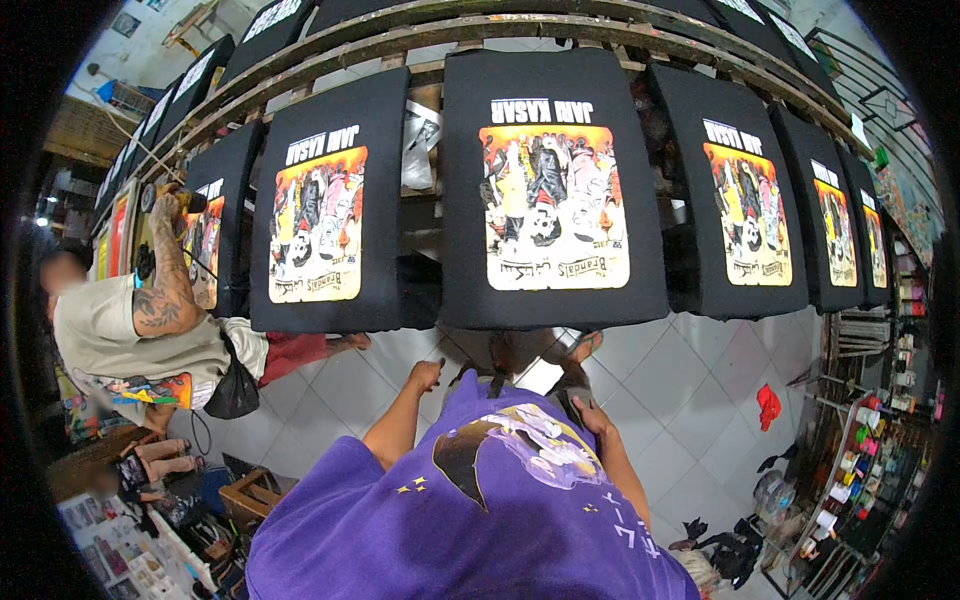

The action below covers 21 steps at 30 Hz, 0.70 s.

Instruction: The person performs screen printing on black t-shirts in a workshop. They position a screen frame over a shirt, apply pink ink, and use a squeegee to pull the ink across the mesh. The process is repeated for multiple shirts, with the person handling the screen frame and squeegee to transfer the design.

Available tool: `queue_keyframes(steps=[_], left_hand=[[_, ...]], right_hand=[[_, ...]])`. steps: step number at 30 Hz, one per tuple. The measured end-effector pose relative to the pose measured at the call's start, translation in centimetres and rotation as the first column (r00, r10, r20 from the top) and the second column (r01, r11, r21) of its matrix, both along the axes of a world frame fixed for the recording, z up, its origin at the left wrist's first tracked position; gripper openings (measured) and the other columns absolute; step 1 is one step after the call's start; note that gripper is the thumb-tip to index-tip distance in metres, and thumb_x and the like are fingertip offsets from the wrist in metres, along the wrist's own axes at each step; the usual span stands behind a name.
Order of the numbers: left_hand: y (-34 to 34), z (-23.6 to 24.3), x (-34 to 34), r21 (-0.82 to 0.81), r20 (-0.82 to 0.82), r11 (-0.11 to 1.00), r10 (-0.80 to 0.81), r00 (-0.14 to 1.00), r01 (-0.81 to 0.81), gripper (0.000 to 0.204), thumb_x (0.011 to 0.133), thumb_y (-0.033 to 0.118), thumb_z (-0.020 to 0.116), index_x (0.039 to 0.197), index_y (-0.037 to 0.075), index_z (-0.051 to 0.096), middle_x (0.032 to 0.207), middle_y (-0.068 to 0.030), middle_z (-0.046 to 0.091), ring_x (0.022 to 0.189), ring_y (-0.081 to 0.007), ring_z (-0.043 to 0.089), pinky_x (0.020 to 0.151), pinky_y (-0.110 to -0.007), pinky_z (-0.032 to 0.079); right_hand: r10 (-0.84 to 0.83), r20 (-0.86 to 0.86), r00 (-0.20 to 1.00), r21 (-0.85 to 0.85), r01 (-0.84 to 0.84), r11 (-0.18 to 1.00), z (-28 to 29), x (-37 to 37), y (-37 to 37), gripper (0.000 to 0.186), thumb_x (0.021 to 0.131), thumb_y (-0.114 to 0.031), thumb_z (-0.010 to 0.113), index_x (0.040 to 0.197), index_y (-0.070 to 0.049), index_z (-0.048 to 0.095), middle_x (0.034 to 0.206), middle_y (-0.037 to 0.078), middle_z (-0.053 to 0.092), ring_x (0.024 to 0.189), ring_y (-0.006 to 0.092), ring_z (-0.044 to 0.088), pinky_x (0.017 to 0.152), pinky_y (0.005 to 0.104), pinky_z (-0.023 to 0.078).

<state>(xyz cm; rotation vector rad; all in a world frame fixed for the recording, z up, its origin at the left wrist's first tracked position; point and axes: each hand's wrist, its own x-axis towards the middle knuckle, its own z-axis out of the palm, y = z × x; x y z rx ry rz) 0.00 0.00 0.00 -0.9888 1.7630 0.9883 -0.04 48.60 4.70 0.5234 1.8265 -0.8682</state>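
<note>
Both my arms hang at the sides of my purple shirt. My left hand [427, 376] has its fingers curled, with a small dark tip showing at them; what it holds I cannot make out. Beside my dark legwear, my right hand [596, 418] hangs low with its fingers loosely apart and no held thing visible. In front of me, apart from both hands, a black shirt [650, 290] lies stretched over a board, its colourful print upside down to me. Similar printed black shirts [380, 210] [690, 200] flank it on either side.
A person [150, 310] at the left leans over another shirt, a hand on a yellow-and-black tool [180, 200]. Wooden rails [430, 35] run behind the boards. A rack of small containers [860, 440] stands at the right. A red cloth [768, 407] lies on the tiled floor [640, 380].
</note>
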Motion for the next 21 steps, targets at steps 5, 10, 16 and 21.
queue_keyframes(steps=[5, 10, 16, 21], left_hand=[[6.0, 0.4, -3.3, 0.085, -0.222, 0.992, -0.075, 0.972, 0.095, 0.038, 0.101, 0.022, 0.051, 0.138, 0.023, 0.058, 0.114, -0.0081, 0.068, 0.085, -0.022, 0.072, 0.061, -0.038, 0.056], [13.0, 1.2, -4.9, 0.025, -0.17, 0.939, -0.333, 0.928, 0.342, 0.04, 0.097, 0.03, 0.052, 0.135, 0.022, 0.061, 0.107, -0.0097, 0.07, 0.089, -0.0236, 0.071, 0.062, -0.04, 0.057], [19.1, 2.7, -4.4, 0.113, 0.024, 0.946, -0.308, 0.951, 0.303, 0.053, 0.09, 0.052, 0.059, 0.128, 0.017, 0.068, 0.115, -0.012, 0.071, 0.099, -0.0264, 0.069, 0.072, -0.041, 0.059], [23.1, 3.6, -2.1, 0.194, -0.058, 0.969, -0.145, 0.988, 0.153, 0.046, 0.086, 0.044, 0.068, 0.109, 0.005, 0.073, 0.099, -0.014, 0.074, 0.084, -0.0224, 0.068, 0.076, -0.042, 0.054]], right_hand=[[0.028, 0.225, 0.974, -0.094, -0.007, 0.996, -0.2, -4.3, 5.2, 0.104, 0.086, -0.083, 0.044, 0.133, 0.008, 0.058, 0.14, 0.029, 0.054, 0.138, 0.0367, 0.047, 0.115, 0.0404, 0.032], [0.344, 0.177, 0.922, 0.118, -0.367, 0.923, -0.9, -11.0, 12.3, 0.091, 0.081, -0.083, 0.052, 0.121, -0.004, 0.07, 0.127, 0.018, 0.065, 0.114, 0.0335, 0.062, 0.097, 0.0489, 0.048], [0.163, 0.292, 0.942, 0.007, -0.173, 0.985, -0.3, -12.5, 17.9, 0.093, 0.08, -0.086, 0.049, 0.118, -0.003, 0.066, 0.11, 0.013, 0.062, 0.093, 0.0247, 0.058, 0.082, 0.0433, 0.049], [0.279, 0.129, 0.952, -0.289, -0.233, 0.928, -0.3, -12.1, 18.4, 0.099, 0.091, -0.082, 0.033, 0.149, -0.003, 0.045, 0.142, 0.019, 0.055, 0.124, 0.0342, 0.058, 0.106, 0.0492, 0.043]])
